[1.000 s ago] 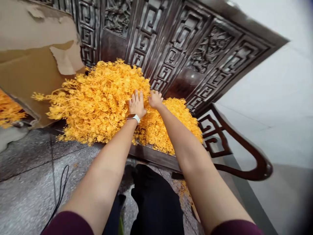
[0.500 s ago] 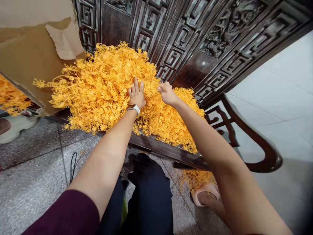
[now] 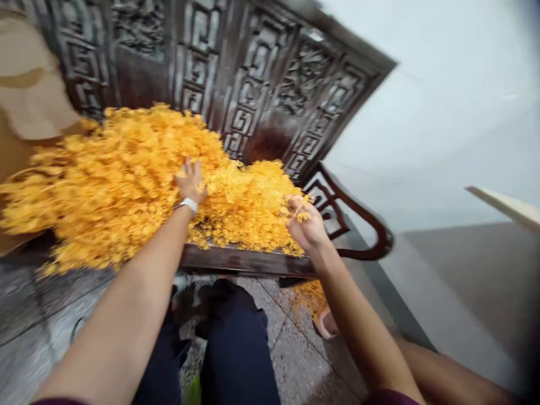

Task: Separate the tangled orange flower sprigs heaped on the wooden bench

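Note:
A big heap of orange-yellow plastic flower sprigs (image 3: 122, 180) covers the left part of a dark wooden bench (image 3: 236, 260). On its right side my left hand (image 3: 191, 179), with a white-banded watch at the wrist, rests with its fingers spread. My right hand (image 3: 310, 228) is raised at the right end of the bench, its fingers closed on a small orange-yellow sprig (image 3: 295, 211). Beneath and beside it lies a lower pile of smaller orange-yellow pieces (image 3: 253, 208). Motion blurs the picture somewhat.
Behind the heap rises the carved dark wooden backrest (image 3: 270, 84), and a curved armrest (image 3: 371, 236) closes the right end. A torn cardboard box (image 3: 34, 107) stands at left. More orange pieces (image 3: 310, 295) lie on the floor near a person's pink shoe (image 3: 327, 323).
My right hand has moved right, away from my left hand, and a small sprig now shows in its fingers. My left hand stays on the heap. The view has swung right.

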`<action>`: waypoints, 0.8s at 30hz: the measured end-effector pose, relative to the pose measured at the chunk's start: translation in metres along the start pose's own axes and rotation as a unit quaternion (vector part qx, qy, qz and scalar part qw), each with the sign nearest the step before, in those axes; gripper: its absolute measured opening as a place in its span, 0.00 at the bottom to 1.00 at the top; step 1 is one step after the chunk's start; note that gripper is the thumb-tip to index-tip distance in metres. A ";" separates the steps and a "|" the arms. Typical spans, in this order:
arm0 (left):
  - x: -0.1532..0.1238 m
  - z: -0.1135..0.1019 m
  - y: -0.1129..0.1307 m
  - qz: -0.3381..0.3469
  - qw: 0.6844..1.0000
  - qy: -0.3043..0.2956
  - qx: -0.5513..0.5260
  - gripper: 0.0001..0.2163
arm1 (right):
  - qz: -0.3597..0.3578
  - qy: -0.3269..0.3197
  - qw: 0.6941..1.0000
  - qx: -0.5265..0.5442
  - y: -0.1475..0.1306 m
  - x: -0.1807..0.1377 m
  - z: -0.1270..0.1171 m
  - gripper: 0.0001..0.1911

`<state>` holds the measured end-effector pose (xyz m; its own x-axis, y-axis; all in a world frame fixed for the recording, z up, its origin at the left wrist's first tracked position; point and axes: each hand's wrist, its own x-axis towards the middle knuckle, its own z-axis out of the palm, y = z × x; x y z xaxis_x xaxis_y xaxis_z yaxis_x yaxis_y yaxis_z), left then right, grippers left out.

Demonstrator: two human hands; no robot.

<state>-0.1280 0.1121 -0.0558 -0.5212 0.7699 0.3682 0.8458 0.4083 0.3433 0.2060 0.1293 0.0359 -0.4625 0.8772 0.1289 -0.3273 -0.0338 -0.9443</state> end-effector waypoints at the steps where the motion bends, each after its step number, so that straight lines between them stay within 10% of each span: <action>1: -0.001 -0.003 0.004 -0.004 1.000 0.005 -0.007 0.41 | -0.001 0.009 1.000 0.011 -0.010 -0.017 -0.008 0.14; 8: 0.008 -0.034 0.077 -0.045 0.996 0.068 -0.046 0.35 | -0.034 0.024 0.995 0.089 -0.062 -0.075 -0.048 0.13; 11: 0.006 -0.066 0.131 0.058 0.988 0.077 -0.119 0.26 | -0.025 0.031 0.994 0.102 -0.073 -0.081 -0.054 0.12; 14: -0.011 -0.096 0.187 0.230 0.944 -0.099 -0.217 0.18 | -0.034 0.030 0.993 0.110 -0.079 -0.087 -0.057 0.11; 17: -0.048 -0.112 0.234 0.345 0.793 -0.367 -0.343 0.24 | -0.074 0.032 0.993 0.092 -0.086 -0.093 -0.062 0.11; 19: -0.072 -0.114 0.257 0.381 0.747 -0.409 -0.360 0.30 | -0.111 0.041 0.991 0.061 -0.092 -0.099 -0.065 0.11; 24: -0.099 -0.115 0.280 0.414 0.756 -0.392 -0.322 0.37 | -0.156 0.121 0.978 -0.063 -0.106 -0.125 -0.071 0.11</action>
<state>0.1473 0.0941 0.1028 0.5977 0.7877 0.1490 0.4825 -0.5018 0.7179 0.3569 0.0572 0.0986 -0.1437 0.9234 0.3560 -0.3098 0.2997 -0.9024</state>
